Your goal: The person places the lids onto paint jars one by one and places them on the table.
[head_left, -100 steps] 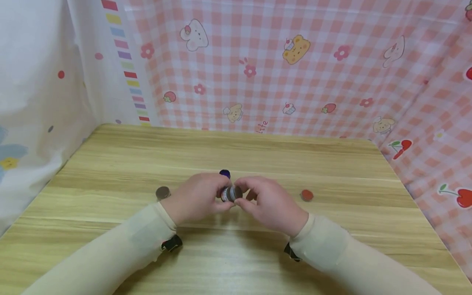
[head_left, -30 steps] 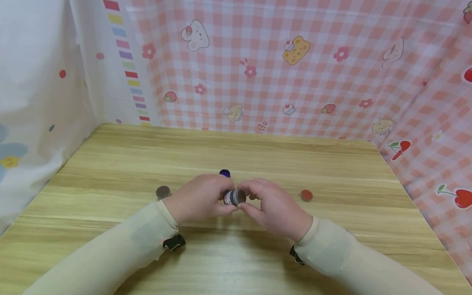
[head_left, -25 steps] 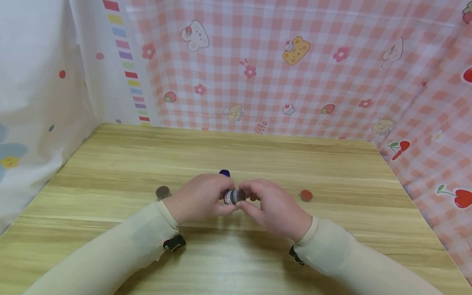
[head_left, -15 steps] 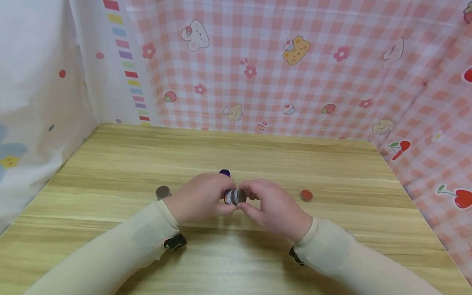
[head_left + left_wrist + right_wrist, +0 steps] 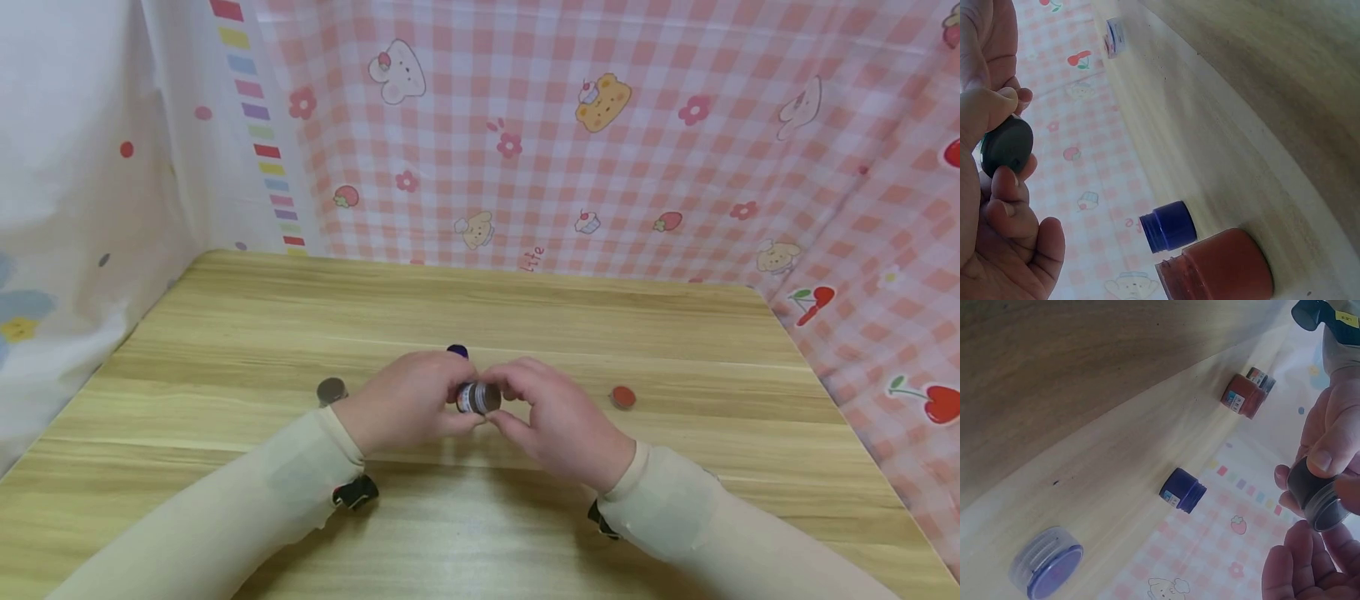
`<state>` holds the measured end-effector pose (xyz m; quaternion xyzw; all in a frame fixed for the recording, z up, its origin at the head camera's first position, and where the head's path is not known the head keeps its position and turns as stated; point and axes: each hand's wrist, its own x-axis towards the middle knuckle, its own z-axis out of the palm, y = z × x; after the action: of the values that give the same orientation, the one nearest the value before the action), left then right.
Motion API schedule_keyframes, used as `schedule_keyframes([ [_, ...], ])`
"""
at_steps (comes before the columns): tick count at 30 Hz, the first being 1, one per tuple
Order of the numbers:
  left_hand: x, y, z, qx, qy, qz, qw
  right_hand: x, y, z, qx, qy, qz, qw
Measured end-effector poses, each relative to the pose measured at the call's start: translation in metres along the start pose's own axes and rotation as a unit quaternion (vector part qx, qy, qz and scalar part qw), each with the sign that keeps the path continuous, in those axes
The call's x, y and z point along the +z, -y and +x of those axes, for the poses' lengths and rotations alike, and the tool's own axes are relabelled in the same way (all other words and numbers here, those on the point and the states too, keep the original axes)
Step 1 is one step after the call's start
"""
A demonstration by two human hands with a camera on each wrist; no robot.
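In the head view my left hand (image 5: 412, 396) grips a small dark paint jar (image 5: 471, 399) above the middle of the table, its ridged end tilted to the right. The thumb and fingers of my right hand (image 5: 558, 417) pinch that end, which looks like a clear lid. The left wrist view shows the jar's dark round base (image 5: 1010, 147) between left thumb and fingers. Beyond the hands stands a purple-blue jar (image 5: 457, 352), seen without a lid as a blue jar (image 5: 1182, 489) in the right wrist view. A red-brown jar (image 5: 1229, 265) is hidden from the head view.
A grey-brown jar (image 5: 332, 391) stands left of the left hand. To the right lies a small round piece with a red top (image 5: 622, 397), apparently a clear lid (image 5: 1046, 562). Printed cloth (image 5: 547, 142) hangs along the table's back and sides.
Since the earliest frame, both hands and the jar have shifted slightly right and nearer. In the last second the right fingers move slightly at the ridged end; the other items stay put.
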<state>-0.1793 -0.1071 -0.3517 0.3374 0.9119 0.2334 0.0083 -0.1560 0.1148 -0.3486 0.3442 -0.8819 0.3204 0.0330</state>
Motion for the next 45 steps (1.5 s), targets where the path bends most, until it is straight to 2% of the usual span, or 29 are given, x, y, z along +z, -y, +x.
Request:
schedule_keyframes([
  [6, -0.0008, -0.0021, 0.0008, -0.006, -0.002, 0.002, 1.0, -0.0007, 0.0, 0.0012, 0.014, 0.007, 0.008, 0.9998],
  [12, -0.0011, -0.0028, 0.0012, 0.002, -0.008, 0.008, 0.9999, -0.0013, 0.0009, 0.0005, 0.001, 0.004, -0.002, 1.0],
  [16, -0.0019, -0.0018, 0.002, 0.015, -0.009, 0.006, 0.9998, -0.0019, 0.0003, -0.0011, -0.021, -0.008, -0.009, 0.9997],
  [22, -0.0032, -0.0011, 0.0024, 0.021, 0.009, -0.007, 0.9997, -0.0008, -0.0021, -0.0014, -0.073, -0.031, -0.03, 0.9964],
  [26, -0.0036, -0.001, 0.0027, 0.019, 0.016, -0.009, 0.9997, -0.0011, -0.0022, -0.0016, -0.08, -0.036, -0.042, 0.9953],
  [30, -0.0028, -0.0015, 0.0031, 0.022, 0.007, -0.003, 0.9997, -0.0018, -0.0015, -0.0016, -0.063, -0.031, -0.036, 0.9969],
  [39, -0.0014, -0.0022, 0.0035, 0.024, -0.013, 0.018, 0.9995, -0.0025, -0.0023, 0.0002, 0.016, 0.004, 0.011, 0.9998],
  [41, -0.0011, -0.0022, 0.0033, 0.022, -0.012, 0.025, 0.9994, -0.0029, -0.0025, 0.0007, 0.026, 0.014, 0.024, 0.9993],
  [45, -0.0002, -0.0021, 0.0033, 0.02, -0.014, 0.037, 0.999, -0.0031, -0.0032, 0.0009, 0.028, 0.021, 0.017, 0.9992],
])
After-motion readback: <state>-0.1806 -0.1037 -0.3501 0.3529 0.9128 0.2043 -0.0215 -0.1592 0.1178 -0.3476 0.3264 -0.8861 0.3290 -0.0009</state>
